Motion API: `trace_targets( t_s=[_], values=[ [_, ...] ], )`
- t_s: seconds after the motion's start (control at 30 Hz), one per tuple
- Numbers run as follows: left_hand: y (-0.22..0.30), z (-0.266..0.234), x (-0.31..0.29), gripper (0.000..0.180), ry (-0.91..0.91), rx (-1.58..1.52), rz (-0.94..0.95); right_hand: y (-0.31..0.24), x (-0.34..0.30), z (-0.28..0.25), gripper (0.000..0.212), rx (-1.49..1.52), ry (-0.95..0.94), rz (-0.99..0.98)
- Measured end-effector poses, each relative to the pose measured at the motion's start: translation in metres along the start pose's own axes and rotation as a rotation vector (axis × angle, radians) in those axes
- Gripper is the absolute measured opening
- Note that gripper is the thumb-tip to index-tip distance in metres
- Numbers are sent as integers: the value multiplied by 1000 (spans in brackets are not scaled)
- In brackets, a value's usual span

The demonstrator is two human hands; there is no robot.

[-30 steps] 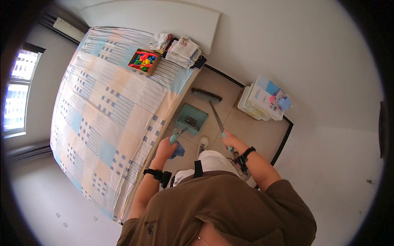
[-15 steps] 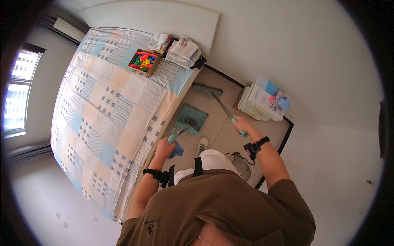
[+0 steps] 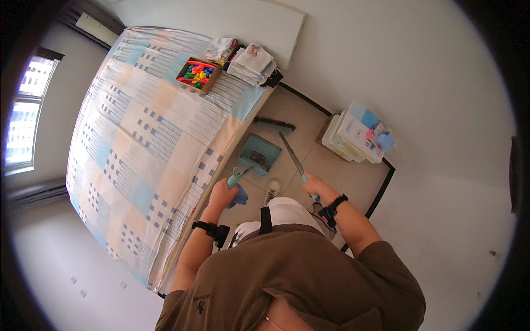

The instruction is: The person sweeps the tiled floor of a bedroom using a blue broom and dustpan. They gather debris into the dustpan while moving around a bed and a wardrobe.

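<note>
Compared with half a second earlier, the right hand (image 3: 315, 186) had drawn back toward the body, pulling the broom (image 3: 292, 153) along. Its head had come nearer the dustpan (image 3: 269, 151), its handle ran steeper, and the bed (image 3: 165, 118) sat slightly higher in view.

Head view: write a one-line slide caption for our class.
Left hand holds a teal dustpan, right hand a broom, beside a patterned bed.

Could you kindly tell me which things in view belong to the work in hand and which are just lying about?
In use:
broom, held in the right hand
dustpan, its handle in the left hand

Lying about:
box of colourful pieces, on the bed
folded clothes, also there
stacked pale containers
</note>
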State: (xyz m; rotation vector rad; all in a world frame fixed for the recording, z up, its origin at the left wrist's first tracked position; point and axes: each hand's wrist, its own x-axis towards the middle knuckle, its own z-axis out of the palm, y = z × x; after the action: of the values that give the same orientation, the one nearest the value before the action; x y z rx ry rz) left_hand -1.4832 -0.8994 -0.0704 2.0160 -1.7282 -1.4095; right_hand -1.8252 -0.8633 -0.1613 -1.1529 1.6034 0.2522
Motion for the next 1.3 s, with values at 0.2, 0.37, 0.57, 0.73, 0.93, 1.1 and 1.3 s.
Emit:
trace_targets(
  t_s=[0.2,0.37,0.57,0.73,0.93,1.1,1.3],
  values=[
    [17,-6,-2,23,-7,98,11,15,-75,-13,64,477,-200,69],
    [15,-6,-4,25,1,88,66,13,-120,-68,63,532,-176,128],
    [2,-3,-4,27,0,107,133,18,-78,-65,62,640,46,61],
    [-4,-16,-19,27,-60,176,105,14,-43,-54,64,645,176,58],
    [-38,-27,-31,27,-118,196,125,20,-32,15,67,439,93,100],
    [-64,-32,-37,27,-104,191,187,-26,-102,84,67,491,11,128],
    [-63,-36,-39,27,-147,188,214,-20,-148,126,64,791,-96,129]
  ],
)
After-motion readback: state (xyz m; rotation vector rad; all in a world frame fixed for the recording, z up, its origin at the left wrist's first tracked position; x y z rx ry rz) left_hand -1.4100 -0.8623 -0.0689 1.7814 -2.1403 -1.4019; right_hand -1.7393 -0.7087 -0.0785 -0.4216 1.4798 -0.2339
